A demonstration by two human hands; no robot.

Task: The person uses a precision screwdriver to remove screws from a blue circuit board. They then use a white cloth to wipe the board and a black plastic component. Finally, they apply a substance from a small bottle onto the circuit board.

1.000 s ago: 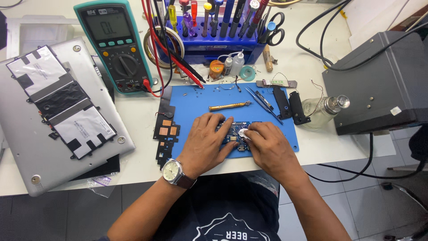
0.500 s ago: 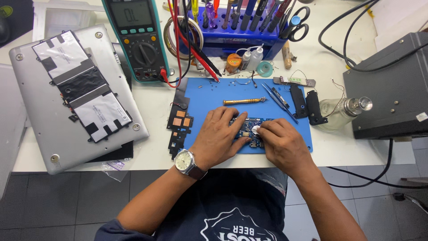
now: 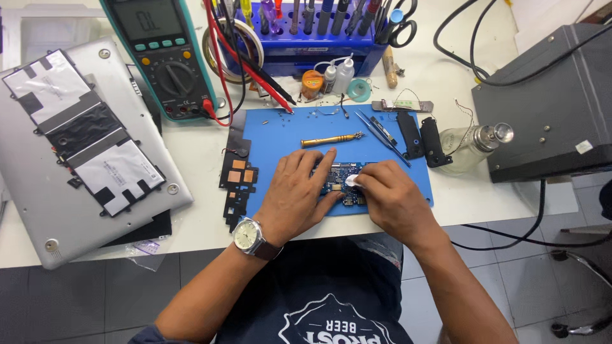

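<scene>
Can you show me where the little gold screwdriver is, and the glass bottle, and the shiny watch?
Gold metal screwdriver (image 3: 331,139): head view, middle of its handle.
Clear glass bottle with metal cap (image 3: 464,148): head view, its glass body.
Silver round wristwatch (image 3: 245,234): head view, its pale dial, on the left wrist.

A matt blue rubbery mat (image 3: 280,137) is seen under a glossy green circuit board (image 3: 338,178), a brassy metal screwdriver (image 3: 331,139) and a clear glass bottle (image 3: 468,146), beside a brushed silvery metal laptop shell (image 3: 38,210) and a smooth white tabletop (image 3: 191,146).
</scene>
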